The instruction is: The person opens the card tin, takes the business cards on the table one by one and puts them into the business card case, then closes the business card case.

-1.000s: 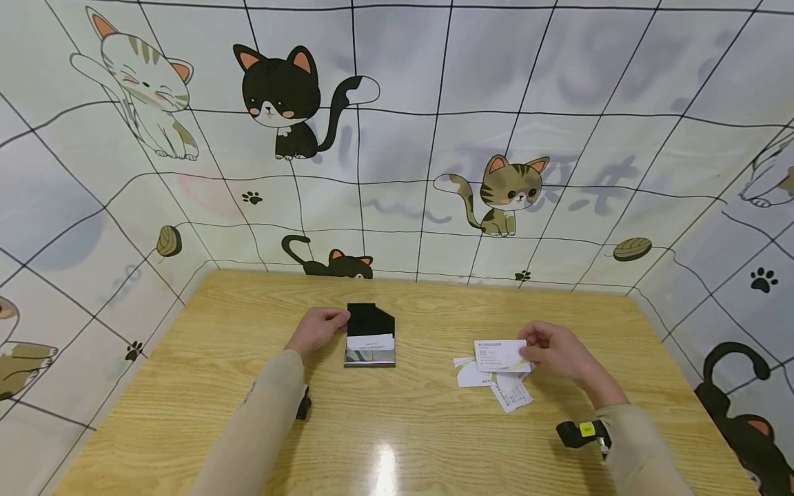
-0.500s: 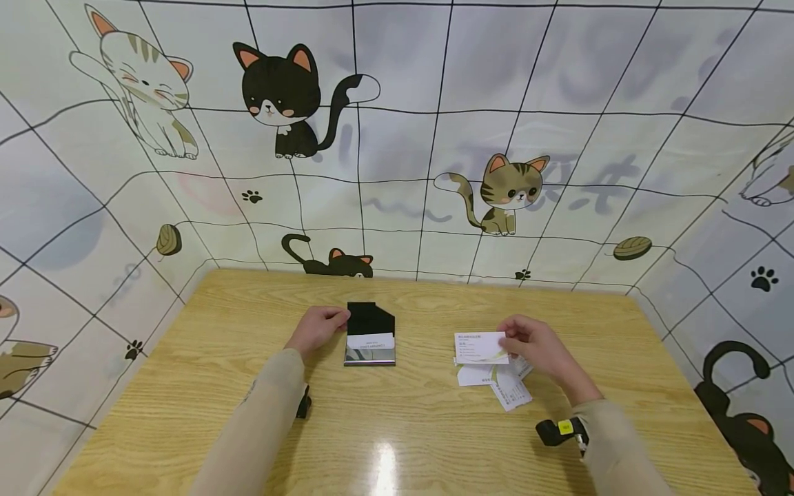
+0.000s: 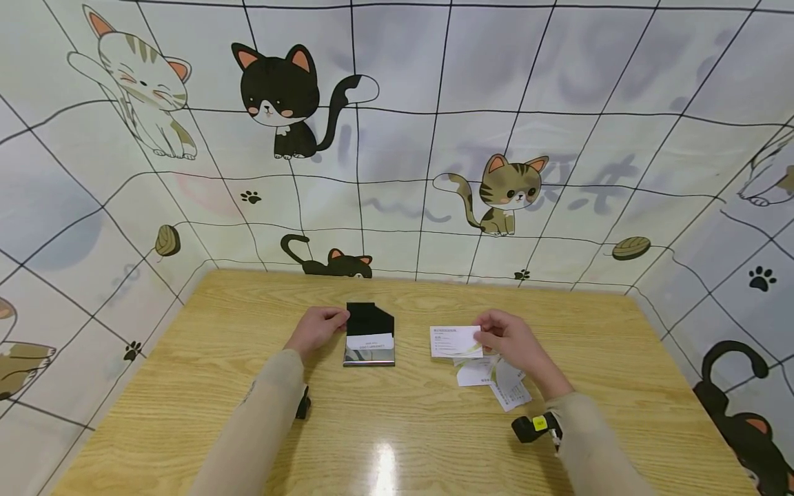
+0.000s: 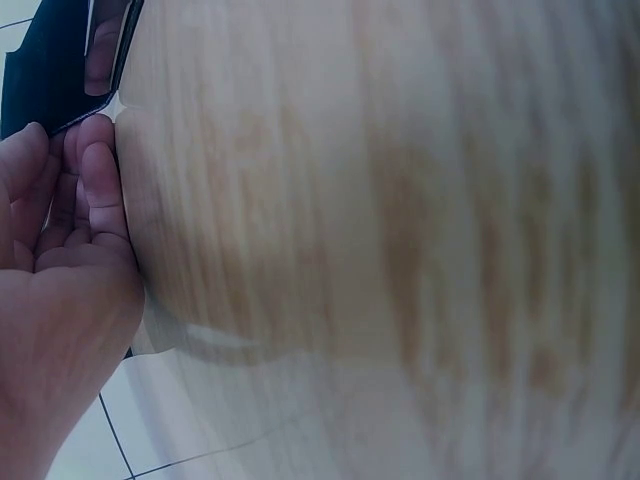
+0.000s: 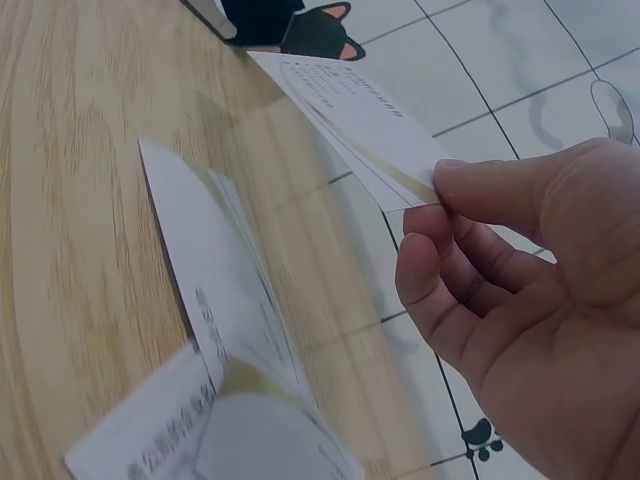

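My right hand point(image 3: 511, 341) pinches a white business card point(image 3: 455, 342) by its right end, thumb on top. In the right wrist view the card point(image 5: 350, 130) is raised above the table, showing printed text and a green-gold curve. Below it lies a loose pile of business cards point(image 3: 511, 393), overlapping at different angles. To the left, an open card case point(image 3: 369, 357) has a mirror-like metal front, a raised black lid point(image 3: 367, 319) and white cards point(image 3: 370, 342) inside. My left hand point(image 3: 318, 329) holds the lid's left edge between thumb and fingers, also in the left wrist view point(image 4: 75, 230).
The wooden table point(image 3: 397, 441) runs back to a cloth wall point(image 3: 397, 151) with a grid and cartoon cats, which also closes in both sides. A black wrist camera point(image 3: 530, 428) sits below the right hand, and another point(image 3: 303, 403) is partly behind the left sleeve.
My right hand has carried the business card leftward from over the pile toward the card case. My left hand has stayed at the case's lid.
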{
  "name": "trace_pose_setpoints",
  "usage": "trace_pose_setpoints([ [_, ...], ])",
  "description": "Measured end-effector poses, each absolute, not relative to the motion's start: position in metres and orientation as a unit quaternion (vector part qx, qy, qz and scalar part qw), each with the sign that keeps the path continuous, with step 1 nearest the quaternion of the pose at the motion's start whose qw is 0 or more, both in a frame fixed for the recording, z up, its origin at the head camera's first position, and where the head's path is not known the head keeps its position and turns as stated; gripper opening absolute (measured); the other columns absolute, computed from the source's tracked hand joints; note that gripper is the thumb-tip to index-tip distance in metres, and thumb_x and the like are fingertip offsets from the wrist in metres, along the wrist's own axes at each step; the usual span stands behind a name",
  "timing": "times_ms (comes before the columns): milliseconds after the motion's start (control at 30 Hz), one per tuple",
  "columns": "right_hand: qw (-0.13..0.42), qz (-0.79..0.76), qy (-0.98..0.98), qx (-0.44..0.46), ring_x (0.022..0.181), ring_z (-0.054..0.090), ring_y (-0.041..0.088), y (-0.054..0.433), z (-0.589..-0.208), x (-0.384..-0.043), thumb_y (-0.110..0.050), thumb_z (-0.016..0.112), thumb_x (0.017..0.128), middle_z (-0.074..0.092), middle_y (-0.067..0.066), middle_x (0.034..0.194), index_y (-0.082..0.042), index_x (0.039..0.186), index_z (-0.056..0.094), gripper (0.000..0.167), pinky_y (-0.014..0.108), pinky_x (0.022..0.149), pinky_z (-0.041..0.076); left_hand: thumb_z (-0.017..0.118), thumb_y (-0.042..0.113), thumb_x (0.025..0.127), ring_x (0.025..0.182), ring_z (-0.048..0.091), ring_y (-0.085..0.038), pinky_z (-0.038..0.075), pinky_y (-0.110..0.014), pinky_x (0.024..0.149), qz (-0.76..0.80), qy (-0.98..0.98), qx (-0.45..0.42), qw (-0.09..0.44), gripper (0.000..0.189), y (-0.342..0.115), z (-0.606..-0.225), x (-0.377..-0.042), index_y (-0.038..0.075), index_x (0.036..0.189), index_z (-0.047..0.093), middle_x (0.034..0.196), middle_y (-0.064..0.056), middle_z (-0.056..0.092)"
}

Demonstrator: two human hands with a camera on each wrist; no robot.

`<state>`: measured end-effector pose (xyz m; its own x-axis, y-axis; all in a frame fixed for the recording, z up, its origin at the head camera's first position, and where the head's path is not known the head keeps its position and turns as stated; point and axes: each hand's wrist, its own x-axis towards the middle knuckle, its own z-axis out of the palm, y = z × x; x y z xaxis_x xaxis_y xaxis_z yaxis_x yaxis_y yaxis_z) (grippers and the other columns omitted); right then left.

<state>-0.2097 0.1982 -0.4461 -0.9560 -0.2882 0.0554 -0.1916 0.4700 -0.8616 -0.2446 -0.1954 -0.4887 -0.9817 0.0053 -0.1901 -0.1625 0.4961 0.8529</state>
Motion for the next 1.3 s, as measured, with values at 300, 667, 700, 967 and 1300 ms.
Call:
trace_pose_setpoints([
  [300,0.039,-0.511,0.841,-0.175,0.07,0.059,0.017,0.169,-0.447,-0.214,0.002,0.067,0.098,0.063,0.011,0.089,0.003,0.109,0.067,0.011,0.028,0.062,0.054,0.062,0.025,0.105,0.1,0.072,-0.023,0.048,-0.048,0.107,0.489,0.868,-0.034,0.075,0.029,-0.196,-0.488,-0.244,0.004,0.12,0.077,0.101,-0.009,0.076],
  [667,0.031,-0.502,0.846,-0.177,0.073,0.059,0.017,0.128,-0.447,-0.219,-0.001,0.07,0.097,0.066,0.01,0.091,-0.001,0.11,0.07,0.013,0.027,0.063,0.052,0.062,0.025,0.105,0.101,0.071,-0.023,0.048,-0.048,0.106,0.494,0.865,-0.044,0.08,0.029,-0.195,-0.486,-0.244,0.004,0.119,0.077,0.1,-0.008,0.075],
  [700,0.03,-0.503,0.846,-0.175,0.073,0.059,0.017,0.125,-0.448,-0.219,-0.001,0.07,0.097,0.066,0.01,0.091,-0.001,0.109,0.07,0.013,0.027,0.063,0.052,0.062,0.025,0.105,0.101,0.071,-0.023,0.048,-0.048,0.107,0.495,0.864,-0.045,0.081,0.029,-0.195,-0.486,-0.244,0.004,0.119,0.077,0.1,-0.008,0.075],
  [967,0.018,-0.509,0.845,-0.163,0.073,0.059,0.014,0.102,-0.456,-0.224,0.0,0.07,0.096,0.067,0.009,0.092,-0.001,0.107,0.071,0.011,0.026,0.064,0.052,0.062,0.026,0.106,0.103,0.07,-0.024,0.047,-0.049,0.108,0.496,0.862,-0.05,0.087,0.03,-0.193,-0.484,-0.244,0.005,0.121,0.077,0.102,-0.008,0.075],
  [1300,0.002,-0.515,0.843,-0.155,0.073,0.057,0.013,0.079,-0.466,-0.227,0.002,0.072,0.093,0.066,0.007,0.087,-0.002,0.101,0.071,0.008,0.025,0.066,0.048,0.062,0.025,0.106,0.104,0.067,-0.024,0.047,-0.048,0.107,0.49,0.867,-0.048,0.083,0.028,-0.194,-0.487,-0.244,0.005,0.118,0.078,0.099,-0.007,0.075],
])
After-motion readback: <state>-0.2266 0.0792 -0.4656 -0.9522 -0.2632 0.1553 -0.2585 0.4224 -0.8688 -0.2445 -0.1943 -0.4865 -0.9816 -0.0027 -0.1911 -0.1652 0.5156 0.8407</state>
